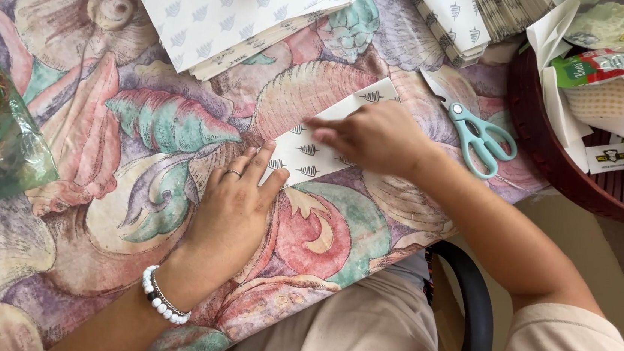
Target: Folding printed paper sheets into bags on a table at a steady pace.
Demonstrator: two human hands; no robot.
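Scissors point(481, 137) right of paper sheet point(313, 149), seemingly apart

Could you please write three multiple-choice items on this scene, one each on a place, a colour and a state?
1. Where do the scissors lie?
A. right of the right hand
B. on the paper stack
C. in the basket

2. What colour are the scissor handles?
A. red
B. pale teal
C. black

3. How does the left hand meet the patterned paper strip?
A. lifting it
B. pressed flat on its lower end
C. apart from it

Answers: 1 A, they lie on the tablecloth beside the right hand; 2 B, the loops are pale teal; 3 B, the fingers lie flat on its end.
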